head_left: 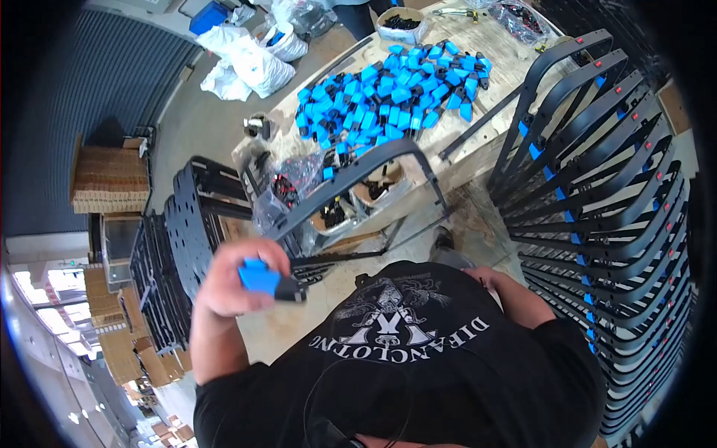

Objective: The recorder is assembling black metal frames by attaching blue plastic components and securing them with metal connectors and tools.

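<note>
My left hand (224, 287) is closed around a small blue plastic part with a black end (260, 278), raised at the left in front of my body. Just beyond that hand, a bent black metal tube frame (358, 173) stands at the near edge of the table, slanting up to the right. My right hand (484, 278) is low by my right side, mostly covered by my black shirt, so its fingers do not show clearly. A big heap of similar blue-and-black parts (388, 97) covers the middle of the wooden table (478, 138).
To the right, a long row of bent black frames (620, 239) leans close together. More black metal pieces (187, 239) are stacked at the left. Bags of small parts (284, 187) and an open container of black pieces (399, 26) sit on the table. White sacks (258, 66) lie on the floor beyond.
</note>
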Action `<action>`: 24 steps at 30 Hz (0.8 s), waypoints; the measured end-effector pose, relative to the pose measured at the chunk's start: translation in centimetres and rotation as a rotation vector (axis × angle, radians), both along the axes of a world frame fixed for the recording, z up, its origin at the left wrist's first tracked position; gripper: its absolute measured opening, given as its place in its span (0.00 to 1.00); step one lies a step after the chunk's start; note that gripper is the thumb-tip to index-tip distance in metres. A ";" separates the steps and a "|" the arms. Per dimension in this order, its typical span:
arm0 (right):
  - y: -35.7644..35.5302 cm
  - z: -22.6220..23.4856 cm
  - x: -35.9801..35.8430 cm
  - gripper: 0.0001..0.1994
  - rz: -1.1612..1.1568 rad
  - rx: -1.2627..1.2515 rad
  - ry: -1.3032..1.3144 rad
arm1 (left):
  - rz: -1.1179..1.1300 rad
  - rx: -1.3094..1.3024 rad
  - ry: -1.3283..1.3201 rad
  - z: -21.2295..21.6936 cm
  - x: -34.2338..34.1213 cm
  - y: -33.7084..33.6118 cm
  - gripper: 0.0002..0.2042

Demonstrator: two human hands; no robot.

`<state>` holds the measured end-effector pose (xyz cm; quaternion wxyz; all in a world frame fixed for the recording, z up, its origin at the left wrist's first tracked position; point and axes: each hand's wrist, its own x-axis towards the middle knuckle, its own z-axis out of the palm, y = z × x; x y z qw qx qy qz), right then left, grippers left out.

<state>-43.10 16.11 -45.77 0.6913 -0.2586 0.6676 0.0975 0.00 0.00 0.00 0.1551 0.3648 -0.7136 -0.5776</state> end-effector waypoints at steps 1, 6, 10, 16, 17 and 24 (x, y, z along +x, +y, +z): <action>-0.4 0.6 0.2 0.21 -0.014 -0.060 -0.033 | 0.062 0.137 0.157 -2.5 1.5 2.8 0.22; 4.5 2.4 2.6 0.23 0.400 -0.097 0.133 | 0.899 0.972 0.387 -27.5 10.9 24.6 0.21; 7.7 12.9 4.5 0.16 0.446 -0.300 -0.018 | 1.030 1.261 0.283 -43.9 11.4 37.6 0.16; 9.5 19.2 7.2 0.11 0.430 -0.234 -0.201 | 0.929 1.165 0.492 -46.9 7.6 45.0 0.11; 9.1 19.0 7.3 0.11 0.489 -0.223 -0.163 | 0.943 1.166 0.505 -47.0 7.6 46.1 0.11; 4.8 21.6 9.3 0.12 0.758 -0.216 -0.149 | 0.684 0.816 -0.334 -45.8 4.6 42.7 0.29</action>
